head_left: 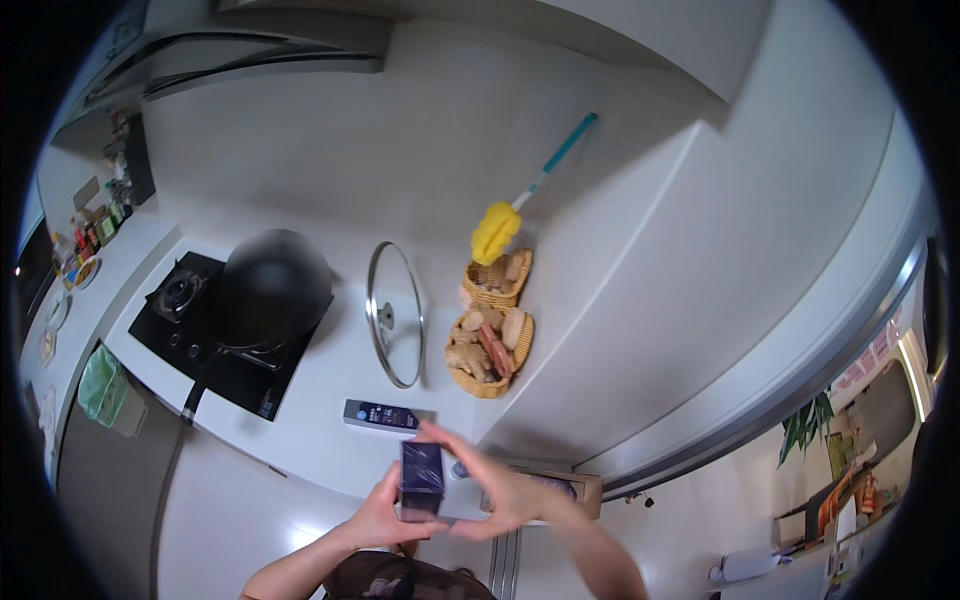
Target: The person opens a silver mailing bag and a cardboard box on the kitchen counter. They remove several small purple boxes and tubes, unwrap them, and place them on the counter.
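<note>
A dark purple box with a glossy wrap (422,472) is between my hands, above the front edge of the counter. My left hand (379,510) grips its left side, thumb and fingers around it. On the other side, my right hand (491,491) is curved around the box with fingers spread; its contact with the box is blurred. Just beyond lies a long narrow dark box bearing writing (381,415) on the white counter. Partly hidden behind my right hand are a small bottle-like thing (459,470) and a cardboard box (589,495).
A black wok (270,292) sits on the gas hob (244,390), its handle over the counter edge. A glass lid (401,322) leans upright by the wall. Two wicker baskets (480,386) hold ginger and other food, below a yellow duster-like brush (496,231). A lined bin (127,409) hangs left.
</note>
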Demonstrator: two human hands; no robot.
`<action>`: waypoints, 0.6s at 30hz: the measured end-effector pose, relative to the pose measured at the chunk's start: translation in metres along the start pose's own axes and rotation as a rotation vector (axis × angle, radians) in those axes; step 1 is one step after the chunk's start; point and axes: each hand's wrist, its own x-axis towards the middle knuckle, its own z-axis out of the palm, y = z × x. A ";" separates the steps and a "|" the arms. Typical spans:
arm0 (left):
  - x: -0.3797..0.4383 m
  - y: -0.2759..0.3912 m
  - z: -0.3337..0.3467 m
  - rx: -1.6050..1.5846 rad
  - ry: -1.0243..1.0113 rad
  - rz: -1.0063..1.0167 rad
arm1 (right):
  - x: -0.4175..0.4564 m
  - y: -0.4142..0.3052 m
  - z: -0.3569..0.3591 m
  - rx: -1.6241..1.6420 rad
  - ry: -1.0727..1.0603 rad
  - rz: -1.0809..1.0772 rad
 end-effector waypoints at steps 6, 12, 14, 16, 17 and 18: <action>0.031 0.044 0.016 0.170 -0.359 0.228 | -0.067 -0.015 0.053 -0.186 0.707 0.084; 0.038 0.105 0.068 0.426 -0.225 0.206 | -0.098 -0.001 0.051 -0.721 0.970 -0.025; 0.045 0.111 0.082 0.544 -0.270 0.200 | -0.109 0.008 0.049 -0.876 0.984 -0.055; 0.052 0.115 0.090 0.604 -0.371 0.194 | -0.121 0.006 0.048 -0.943 1.011 -0.034; 0.054 0.118 0.092 0.643 -0.411 0.182 | -0.125 0.005 0.048 -0.961 1.019 -0.030; 0.058 0.116 0.093 0.594 -0.459 0.223 | -0.130 0.003 0.048 -0.953 1.020 -0.013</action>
